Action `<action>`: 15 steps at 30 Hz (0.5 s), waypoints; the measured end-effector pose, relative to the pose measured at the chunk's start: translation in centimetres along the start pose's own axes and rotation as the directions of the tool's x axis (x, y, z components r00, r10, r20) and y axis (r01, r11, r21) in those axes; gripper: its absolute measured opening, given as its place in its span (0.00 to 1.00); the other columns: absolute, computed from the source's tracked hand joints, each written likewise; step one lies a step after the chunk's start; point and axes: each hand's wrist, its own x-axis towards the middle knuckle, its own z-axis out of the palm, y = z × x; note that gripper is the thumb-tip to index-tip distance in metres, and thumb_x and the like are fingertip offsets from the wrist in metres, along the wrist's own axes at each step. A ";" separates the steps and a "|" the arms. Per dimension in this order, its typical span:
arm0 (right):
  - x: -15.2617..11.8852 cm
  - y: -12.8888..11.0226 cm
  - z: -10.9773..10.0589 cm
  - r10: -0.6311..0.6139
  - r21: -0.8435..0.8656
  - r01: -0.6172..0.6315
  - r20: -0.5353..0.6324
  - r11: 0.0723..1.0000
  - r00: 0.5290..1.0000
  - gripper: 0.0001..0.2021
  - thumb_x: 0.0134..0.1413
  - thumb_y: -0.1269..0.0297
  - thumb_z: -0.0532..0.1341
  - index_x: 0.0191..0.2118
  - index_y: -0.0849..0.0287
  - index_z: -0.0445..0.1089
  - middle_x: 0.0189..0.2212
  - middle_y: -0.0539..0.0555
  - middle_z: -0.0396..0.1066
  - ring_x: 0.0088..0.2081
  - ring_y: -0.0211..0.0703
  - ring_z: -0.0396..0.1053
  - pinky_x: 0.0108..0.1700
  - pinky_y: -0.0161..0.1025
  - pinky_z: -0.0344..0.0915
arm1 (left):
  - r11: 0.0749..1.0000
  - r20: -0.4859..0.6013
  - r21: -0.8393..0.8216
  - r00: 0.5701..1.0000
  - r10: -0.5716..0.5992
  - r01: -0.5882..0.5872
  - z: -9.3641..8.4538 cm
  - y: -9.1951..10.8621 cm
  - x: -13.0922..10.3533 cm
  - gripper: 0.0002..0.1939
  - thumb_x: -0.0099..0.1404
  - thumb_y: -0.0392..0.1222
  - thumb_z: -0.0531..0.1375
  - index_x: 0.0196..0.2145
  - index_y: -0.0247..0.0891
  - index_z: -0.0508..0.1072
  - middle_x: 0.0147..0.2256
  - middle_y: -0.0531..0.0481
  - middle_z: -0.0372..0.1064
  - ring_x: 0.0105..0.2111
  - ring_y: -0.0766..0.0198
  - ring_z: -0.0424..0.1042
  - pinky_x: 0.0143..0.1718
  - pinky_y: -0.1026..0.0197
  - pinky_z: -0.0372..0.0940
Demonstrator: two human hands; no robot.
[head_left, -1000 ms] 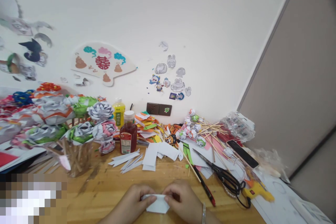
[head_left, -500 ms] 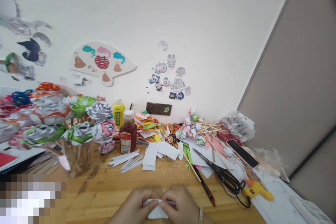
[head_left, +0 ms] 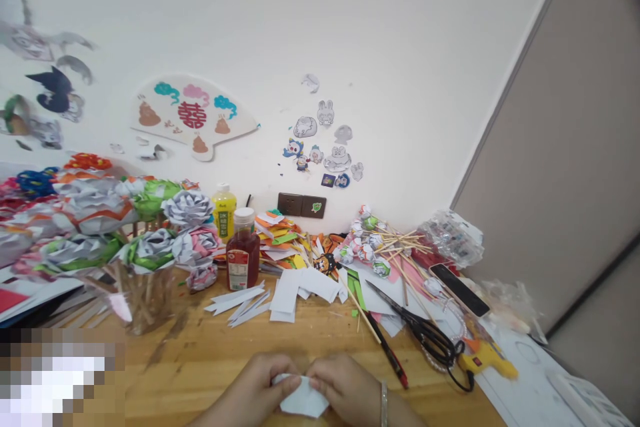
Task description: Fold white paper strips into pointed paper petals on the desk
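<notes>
A small folded piece of white paper (head_left: 303,402) is held low over the front of the wooden table. My left hand (head_left: 264,383) grips its left side, thumb lying on top of the paper. From the right, my right hand (head_left: 344,383) pinches its upper right edge, with the thumb tip close to the other thumb. Fingers behind the sheet are hidden. Beyond the hands lie white paper strips (head_left: 239,298) and rectangular white slips (head_left: 285,297).
Paper flowers in a clear container (head_left: 150,300) stand left, near a red-brown bottle (head_left: 243,250) and a yellow bottle (head_left: 223,213). To the right lie a pen (head_left: 390,353), black scissors (head_left: 425,333), a yellow glue gun (head_left: 493,360) and a phone (head_left: 460,290).
The paper has tilted and more of its lower right part now shows. My right thumb has shifted slightly right, away from the left one. The view has moved a little.
</notes>
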 end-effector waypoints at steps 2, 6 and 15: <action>-0.1 0.1 -0.5 0.016 0.043 -0.017 0.015 0.999 1.000 0.11 0.60 0.69 0.50 0.36 0.59 0.70 0.31 0.52 0.73 0.33 0.39 0.68 0.35 0.30 0.60 | 0.998 0.028 -0.057 1.000 -0.006 0.008 -0.2 -0.1 0.1 0.35 0.51 0.72 0.51 0.26 0.33 0.71 0.21 0.54 0.63 0.24 0.65 0.61 0.26 0.67 0.58; -0.2 0.4 -0.9 0.039 0.150 -0.044 0.032 0.988 0.999 0.11 0.59 0.71 0.50 0.38 0.59 0.70 0.29 0.51 0.72 0.32 0.39 0.68 0.37 0.30 0.61 | 0.984 0.077 -0.176 0.997 -0.019 0.033 -0.6 -0.4 0.3 0.35 0.50 0.73 0.52 0.27 0.33 0.71 0.22 0.54 0.62 0.21 0.67 0.62 0.24 0.67 0.59; -0.1 1.5 -0.6 0.194 0.164 -0.170 -0.145 0.972 0.970 0.11 0.54 0.76 0.52 0.38 0.59 0.68 0.34 0.53 0.72 0.37 0.42 0.68 0.39 0.33 0.61 | 0.985 -0.138 0.122 0.981 0.139 -0.123 -1.4 -0.9 0.5 0.12 0.60 0.44 0.53 0.36 0.39 0.74 0.35 0.48 0.74 0.36 0.59 0.70 0.40 0.61 0.64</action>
